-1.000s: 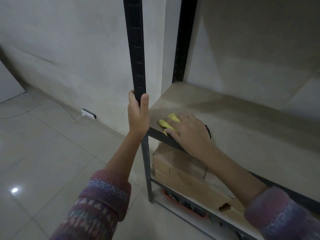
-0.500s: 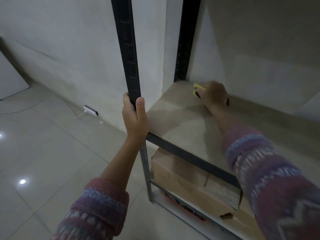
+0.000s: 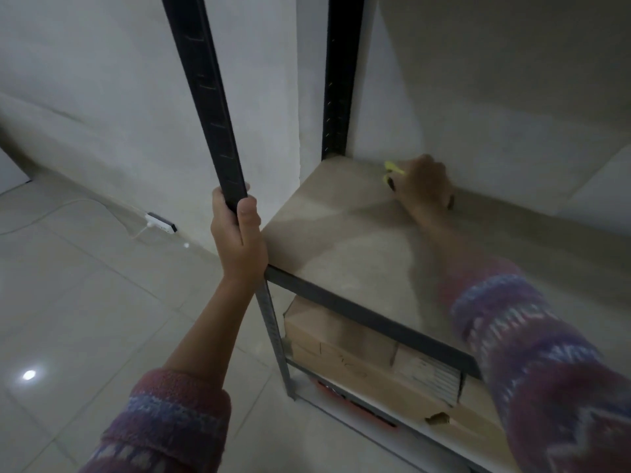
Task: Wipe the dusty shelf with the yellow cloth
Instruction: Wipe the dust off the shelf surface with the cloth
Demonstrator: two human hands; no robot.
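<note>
Whereas a second ago it pressed at the front edge, right hand point(image 3: 425, 186) now lies at the back of the dusty beige shelf board point(image 3: 341, 240), near the black rear post point(image 3: 336, 80), curled over the yellow cloth point(image 3: 392, 169), only a corner showing. Left hand point(image 3: 239, 237) grips the black slotted metal upright point(image 3: 208, 97). Pencilled writing on brown cardboard box point(image 3: 338, 339) below: illegible.

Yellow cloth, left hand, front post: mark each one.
yellow cloth point(image 3: 393, 167), head view, its uncovered left corner.
left hand point(image 3: 239, 240), head view, back of the hand.
front post point(image 3: 213, 107), head view, bare stretch above the grip.
</note>
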